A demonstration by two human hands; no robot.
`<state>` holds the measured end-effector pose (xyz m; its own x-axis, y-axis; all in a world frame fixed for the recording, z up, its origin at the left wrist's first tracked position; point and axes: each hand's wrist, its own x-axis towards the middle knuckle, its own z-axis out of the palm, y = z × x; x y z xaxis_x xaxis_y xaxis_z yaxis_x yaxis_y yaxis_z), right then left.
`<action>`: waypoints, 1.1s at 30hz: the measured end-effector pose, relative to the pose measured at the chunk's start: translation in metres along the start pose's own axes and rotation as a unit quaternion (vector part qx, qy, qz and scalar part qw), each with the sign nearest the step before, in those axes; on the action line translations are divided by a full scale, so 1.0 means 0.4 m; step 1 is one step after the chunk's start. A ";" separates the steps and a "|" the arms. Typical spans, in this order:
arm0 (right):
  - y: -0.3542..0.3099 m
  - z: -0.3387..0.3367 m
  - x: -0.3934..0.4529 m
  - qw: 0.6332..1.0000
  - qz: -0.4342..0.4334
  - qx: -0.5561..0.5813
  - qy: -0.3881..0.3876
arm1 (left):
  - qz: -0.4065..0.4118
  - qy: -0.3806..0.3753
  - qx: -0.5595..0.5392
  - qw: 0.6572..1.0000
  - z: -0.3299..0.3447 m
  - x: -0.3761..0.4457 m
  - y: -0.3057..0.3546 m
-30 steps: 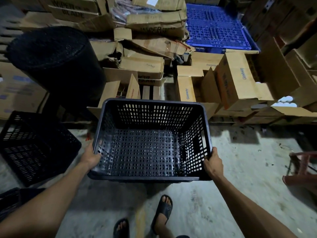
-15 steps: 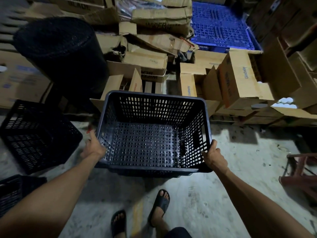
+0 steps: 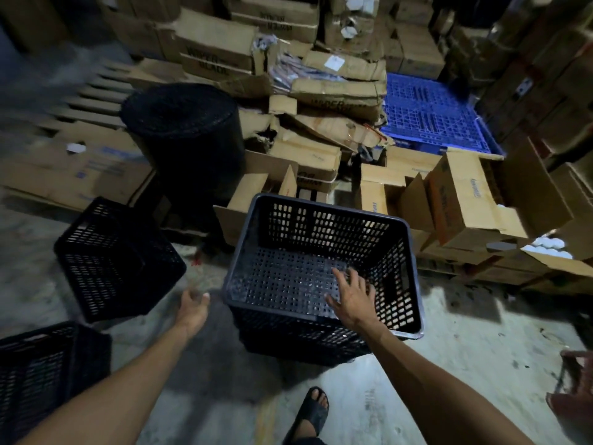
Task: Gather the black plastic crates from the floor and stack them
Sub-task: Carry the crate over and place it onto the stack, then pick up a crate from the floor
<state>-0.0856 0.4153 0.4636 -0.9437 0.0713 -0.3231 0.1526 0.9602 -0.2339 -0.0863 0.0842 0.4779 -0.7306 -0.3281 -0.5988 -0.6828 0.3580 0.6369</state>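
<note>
A black plastic crate (image 3: pixel 244 252) stands on the concrete floor in front of me, open side up and tilted slightly. My right hand (image 3: pixel 353 298) hovers over its near rim with fingers spread, holding nothing. My left hand (image 3: pixel 192 308) is just left of the crate, off it, fingers loosely curled and blurred. A second black crate (image 3: pixel 118 261) lies tipped on the floor to the left. A third black crate (image 3: pixel 35 377) sits at the bottom left corner, partly cut off by the frame.
Piles of cardboard boxes (image 3: pixel 459 194) crowd the back and right. A black mesh roll (image 3: pixel 189 139) stands behind the crates. A blue plastic pallet (image 3: pixel 430 114) lies at the back right. A reddish stool (image 3: pixel 574 387) is at the right edge. My sandalled foot (image 3: pixel 313 409) is below.
Both hands held the crate by its sides in the air; now it rests lower on the floor and both hands have let go. The view has shifted right and up.
</note>
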 end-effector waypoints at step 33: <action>-1.684 0.754 0.106 0.877 -0.321 -0.077 -0.349 | -0.330 0.170 -0.355 0.858 -0.970 0.158 -1.028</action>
<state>-0.1397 -0.3101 0.3309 -0.4023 -0.6281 -0.6661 -0.4360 0.7712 -0.4639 0.1463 -0.4231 0.3666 -0.0605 -0.5340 -0.8433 -0.6914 -0.5869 0.4213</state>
